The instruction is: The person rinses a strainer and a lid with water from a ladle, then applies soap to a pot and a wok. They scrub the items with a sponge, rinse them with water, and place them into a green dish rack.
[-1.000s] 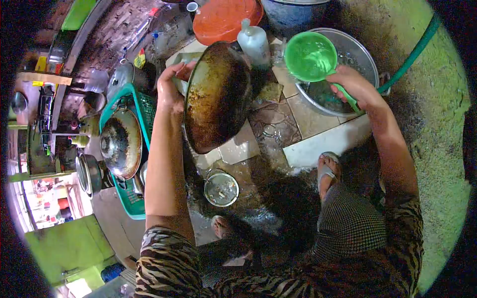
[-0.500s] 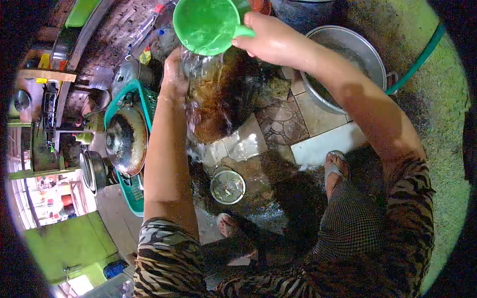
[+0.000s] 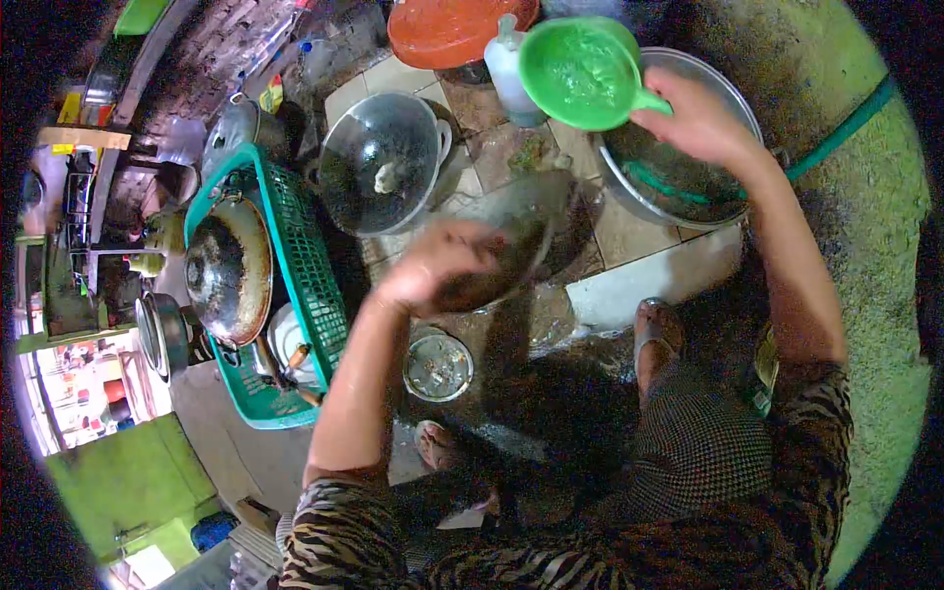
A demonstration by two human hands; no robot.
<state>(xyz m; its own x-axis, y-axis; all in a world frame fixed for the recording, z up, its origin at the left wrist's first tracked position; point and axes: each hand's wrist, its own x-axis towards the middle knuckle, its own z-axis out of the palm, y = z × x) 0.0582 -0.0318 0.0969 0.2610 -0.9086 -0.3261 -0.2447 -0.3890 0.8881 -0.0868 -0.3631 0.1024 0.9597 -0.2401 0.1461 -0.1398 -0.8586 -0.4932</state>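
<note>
Left hand [image 3: 442, 265]: fingers gripped a motion-blurred pan [image 3: 526, 221], tilted above the tiles [image 3: 615, 221].
Right hand [image 3: 693, 118]: fingers closed around the handle of a green dipper [image 3: 580, 74] containing water, beside the metal basin [image 3: 736, 103].
Pan: apparently at a rinsing step.
Dipper: its load seemed to call for level carriage.

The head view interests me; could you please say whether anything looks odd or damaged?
The tiles look mismatched: pale ones beside darker brown ones, with a white slab along their edge. The pan at the left hand is too blurred to judge for damage.
</note>
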